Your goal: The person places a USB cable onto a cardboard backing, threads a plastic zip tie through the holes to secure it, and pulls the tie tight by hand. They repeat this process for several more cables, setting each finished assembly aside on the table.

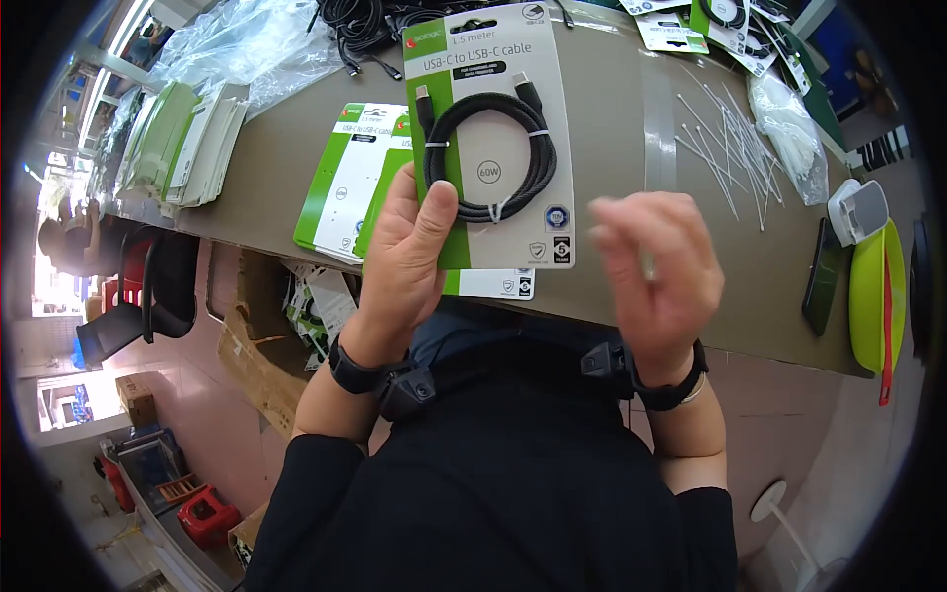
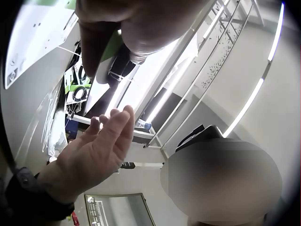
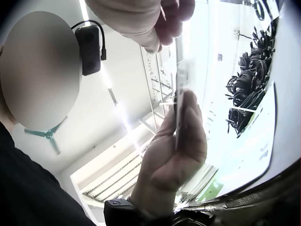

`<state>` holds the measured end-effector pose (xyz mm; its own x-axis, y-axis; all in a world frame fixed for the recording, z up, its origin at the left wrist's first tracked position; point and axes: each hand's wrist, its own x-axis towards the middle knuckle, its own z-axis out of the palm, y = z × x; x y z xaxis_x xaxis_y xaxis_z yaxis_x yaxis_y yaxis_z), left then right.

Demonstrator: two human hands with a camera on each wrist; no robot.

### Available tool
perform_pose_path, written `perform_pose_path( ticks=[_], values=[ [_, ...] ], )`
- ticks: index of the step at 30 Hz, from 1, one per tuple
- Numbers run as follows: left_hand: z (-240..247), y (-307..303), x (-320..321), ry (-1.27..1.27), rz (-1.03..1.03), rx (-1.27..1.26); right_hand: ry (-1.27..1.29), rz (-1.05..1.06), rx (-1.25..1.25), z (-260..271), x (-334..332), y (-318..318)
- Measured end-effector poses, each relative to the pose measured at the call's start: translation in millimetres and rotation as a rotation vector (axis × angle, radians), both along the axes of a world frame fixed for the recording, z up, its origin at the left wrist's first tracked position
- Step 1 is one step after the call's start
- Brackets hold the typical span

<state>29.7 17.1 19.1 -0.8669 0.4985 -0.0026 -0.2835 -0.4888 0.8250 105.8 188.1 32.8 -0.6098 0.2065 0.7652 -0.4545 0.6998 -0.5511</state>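
My left hand (image 1: 400, 252) grips the lower left edge of a green-and-white backing card (image 1: 488, 79) printed "USB-C to USB-C cable", its thumb on the front. A coiled black USB-C cable (image 1: 545, 163) lies on the card's face, bound with small white ties at its sides and bottom. The card is held up above the table and shows edge-on in the right wrist view. To the right of the card, my right hand (image 1: 666, 271) is raised and blurred, fingers loosely bent with nothing seen in them. More printed cards (image 1: 335, 187) lie on the table below, partly hidden.
Loose white cable ties (image 1: 725, 138) lie at the right, beside a plastic bag (image 1: 789, 128), a phone (image 1: 822, 276) and a lime-green container (image 1: 873, 296). Black cables (image 1: 360, 25) are heaped at the back. Stacked cards (image 1: 202, 148) stand at the left, above an opened cardboard box (image 1: 256, 355).
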Motion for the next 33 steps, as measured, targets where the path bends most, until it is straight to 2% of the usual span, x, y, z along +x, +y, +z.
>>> perform_pose_path(
  ticks=[2,7,8,10,14,19,22,23,24,26,27,30,33],
  values=[
    [-3,3,2,0.132,0.007,-0.092,0.002,0.13,0.27,12,2,1],
    [-5,9,6,0.293,0.029,-0.146,-0.029,0.161,0.429,4,0,-4],
    [-5,9,6,0.296,0.033,-0.146,-0.038,0.272,0.209,-1,2,-8],
    [-5,9,5,0.482,0.138,-0.158,-0.057,0.489,-0.235,-6,6,-14],
    [-10,9,4,0.662,0.238,-0.151,-0.23,0.502,-0.41,0,14,-15],
    [-10,9,2,0.669,0.3,-0.11,-0.157,0.605,-0.295,2,14,-10],
    [-10,8,3,0.7,0.316,-0.103,-0.31,0.622,-0.507,3,16,-14],
    [-10,7,3,0.713,0.325,-0.101,-0.308,0.622,-0.507,3,16,-15],
    [-12,5,3,0.714,0.325,-0.101,-0.375,0.645,-0.664,5,16,-18],
    [-19,0,1,0.89,0.415,-0.248,-0.505,0.683,-0.982,6,16,-23],
    [-21,-1,0,0.977,0.458,-0.322,-0.501,0.68,-0.984,6,15,-24],
    [-24,-2,3,1.07,0.476,-0.332,-0.651,0.695,-1.206,3,11,-26],
    [-21,-4,4,1.17,0.477,-0.382,-0.711,0.672,-1.231,3,8,-26]
  ],
)
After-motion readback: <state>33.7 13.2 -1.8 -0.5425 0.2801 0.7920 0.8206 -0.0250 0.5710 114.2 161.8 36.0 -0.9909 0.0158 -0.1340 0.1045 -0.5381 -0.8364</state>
